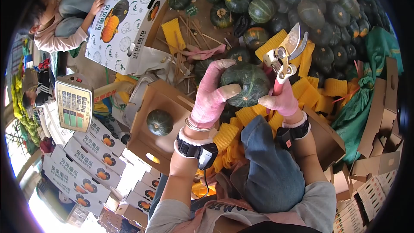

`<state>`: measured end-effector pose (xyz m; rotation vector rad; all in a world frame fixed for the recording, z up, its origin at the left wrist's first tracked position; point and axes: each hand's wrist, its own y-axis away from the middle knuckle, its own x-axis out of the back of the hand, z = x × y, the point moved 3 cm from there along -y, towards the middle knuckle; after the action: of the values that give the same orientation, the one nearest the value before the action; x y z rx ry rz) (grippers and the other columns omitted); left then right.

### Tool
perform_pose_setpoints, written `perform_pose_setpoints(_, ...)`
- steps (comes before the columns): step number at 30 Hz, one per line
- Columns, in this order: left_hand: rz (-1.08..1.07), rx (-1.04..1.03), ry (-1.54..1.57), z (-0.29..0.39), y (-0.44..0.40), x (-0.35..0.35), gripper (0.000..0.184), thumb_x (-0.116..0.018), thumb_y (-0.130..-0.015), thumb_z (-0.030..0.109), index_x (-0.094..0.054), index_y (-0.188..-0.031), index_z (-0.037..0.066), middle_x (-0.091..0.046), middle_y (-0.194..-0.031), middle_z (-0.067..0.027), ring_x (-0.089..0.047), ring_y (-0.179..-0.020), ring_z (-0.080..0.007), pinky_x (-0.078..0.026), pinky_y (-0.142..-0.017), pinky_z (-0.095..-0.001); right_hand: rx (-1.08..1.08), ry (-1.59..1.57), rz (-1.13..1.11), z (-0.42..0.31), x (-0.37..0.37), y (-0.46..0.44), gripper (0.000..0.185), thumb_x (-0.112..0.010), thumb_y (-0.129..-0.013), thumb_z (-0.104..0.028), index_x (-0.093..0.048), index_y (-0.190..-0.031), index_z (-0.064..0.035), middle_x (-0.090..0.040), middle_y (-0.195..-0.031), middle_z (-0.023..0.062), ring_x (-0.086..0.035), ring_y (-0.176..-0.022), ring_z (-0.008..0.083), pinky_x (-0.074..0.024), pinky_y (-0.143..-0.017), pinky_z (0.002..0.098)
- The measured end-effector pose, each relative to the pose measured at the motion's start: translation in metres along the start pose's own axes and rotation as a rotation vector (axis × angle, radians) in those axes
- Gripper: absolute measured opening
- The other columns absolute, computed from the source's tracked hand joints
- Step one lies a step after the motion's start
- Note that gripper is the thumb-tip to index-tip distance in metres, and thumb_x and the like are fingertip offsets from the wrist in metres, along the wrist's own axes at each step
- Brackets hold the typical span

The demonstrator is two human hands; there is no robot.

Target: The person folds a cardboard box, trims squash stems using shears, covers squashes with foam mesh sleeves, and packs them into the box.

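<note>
A dark green pumpkin [244, 84] is held up in front of me by my left hand [210, 95], in a pink glove, its fingers wrapped round the left side. My right hand [282, 100], gloved the same way, grips the red handle of pruning shears [282, 62]. The shears point up, their blades parted, and the right fingertips are close to the pumpkin's right edge. Left of my left hand, another green pumpkin [160, 122] lies in an open cardboard box [142, 140].
A large pile of pumpkins [310, 13] fills the upper right. Yellow foam sheets [308, 97] lie beyond my right hand. A scale display [74, 105] stands at left. Another person [64, 17] holds a printed white box [125, 26]. Stacked cartons [73, 179] sit lower left.
</note>
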<state>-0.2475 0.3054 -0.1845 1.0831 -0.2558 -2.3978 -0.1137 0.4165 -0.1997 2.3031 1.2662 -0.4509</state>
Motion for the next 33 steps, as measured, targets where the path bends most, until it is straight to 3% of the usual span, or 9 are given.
perform_pose_setpoints(8,-0.041,-0.113,0.014,-0.013,0.001,0.003,0.057,-0.072,-0.078,0.025,-0.044,-0.124,0.004,-0.052,-0.12,-0.0118,-0.051,-0.112,-0.0255,-0.043,-0.095,-0.04,0.112,0.027,-0.06,0.0,0.004,0.0,0.087,-0.075,-0.06,-0.006,-0.03,-0.134,-0.0014,-0.044,-0.122,0.0077,-0.049,-0.108,0.0164,-0.0403,-0.094,0.0327)
perform_pose_setpoints(10,-0.009,0.063,0.083,-0.015,0.01,-0.004,0.064,-0.067,-0.081,0.041,-0.041,-0.129,0.008,-0.048,-0.127,-0.0132,-0.049,-0.116,-0.0297,-0.042,-0.097,-0.046,0.101,0.522,-0.07,-0.013,0.002,0.003,0.076,-0.076,-0.059,-0.002,-0.037,-0.125,-0.0022,-0.05,-0.114,0.0089,-0.05,-0.107,0.0198,-0.039,-0.095,0.0352)
perform_pose_setpoints(14,0.13,0.365,0.46,-0.029,0.009,0.003,0.08,-0.042,-0.083,0.071,-0.036,-0.134,0.01,-0.043,-0.133,-0.0149,-0.046,-0.12,-0.0357,-0.038,-0.1,-0.054,0.4,0.672,-0.217,-0.027,-0.002,-0.001,0.065,-0.076,-0.063,-0.007,-0.043,-0.119,0.0006,-0.053,-0.113,0.0137,-0.051,-0.108,0.0244,-0.0358,-0.095,0.0347)
perform_pose_setpoints(17,0.152,0.204,0.423,-0.041,0.002,0.02,0.08,-0.033,-0.085,0.071,-0.041,-0.128,0.005,-0.05,-0.126,-0.0204,-0.049,-0.117,-0.0352,-0.041,-0.099,-0.0469,0.146,0.016,-0.109,-0.009,0.002,-0.001,0.059,-0.072,-0.067,-0.011,-0.046,-0.12,-0.0024,-0.052,-0.114,0.0123,-0.047,-0.113,0.0233,-0.0331,-0.099,0.0359)
perform_pose_setpoints(19,0.042,0.153,0.526,-0.035,0.004,0.016,0.081,-0.028,-0.087,0.071,-0.042,-0.127,0.002,-0.049,-0.127,-0.024,-0.052,-0.115,-0.0335,-0.042,-0.099,-0.0442,0.045,0.069,0.137,-0.008,0.014,0.004,0.054,-0.069,-0.069,-0.014,-0.048,-0.118,-0.0026,-0.055,-0.104,0.0094,-0.053,-0.093,0.0156,-0.046,-0.068,0.0261)
perform_pose_setpoints(22,0.048,0.129,0.51,-0.031,0.003,0.015,0.085,-0.026,-0.085,0.073,-0.039,-0.13,0.001,-0.049,-0.128,-0.023,-0.052,-0.115,-0.0332,-0.041,-0.1,-0.0445,-0.043,0.135,0.205,-0.004,0.019,0.005,0.05,-0.068,-0.071,-0.016,-0.049,-0.115,-0.0028,-0.056,-0.093,0.0046,-0.052,-0.075,0.0082,-0.0368,-0.036,0.0173)
perform_pose_setpoints(27,0.015,0.061,0.209,-0.037,0.01,0.023,0.105,-0.035,-0.074,0.081,-0.028,-0.141,0.001,-0.043,-0.136,-0.0206,-0.045,-0.123,-0.0304,-0.034,-0.106,-0.0413,-0.083,0.059,0.13,0.013,0.005,0.001,0.05,-0.069,-0.069,-0.009,-0.049,-0.115,-0.0032,-0.057,-0.094,0.0031,-0.054,-0.077,0.009,-0.0394,-0.042,0.0177)
perform_pose_setpoints(31,0.109,0.033,0.116,-0.034,0.034,0.029,0.11,-0.044,-0.068,0.082,-0.029,-0.14,0.001,-0.042,-0.137,-0.0197,-0.046,-0.123,-0.0293,-0.035,-0.105,-0.0424,-0.221,0.191,-0.05,0.002,-0.01,-0.001,0.06,-0.077,-0.066,-0.013,-0.045,-0.117,-0.0021,-0.052,-0.094,0.0026,-0.049,-0.087,0.0107,-0.0418,-0.076,0.0251)
perform_pose_setpoints(33,0.183,0.076,0.249,-0.044,0.05,0.041,0.103,-0.044,-0.072,0.079,-0.032,-0.139,0.001,-0.044,-0.136,-0.0171,-0.047,-0.12,-0.0288,-0.036,-0.104,-0.0432,-0.03,0.326,-0.126,0.027,-0.008,-0.006,0.065,-0.08,-0.065,-0.016,-0.044,-0.116,-0.0016,-0.048,-0.096,0.0038,-0.045,-0.089,0.0116,-0.0389,-0.081,0.0267)
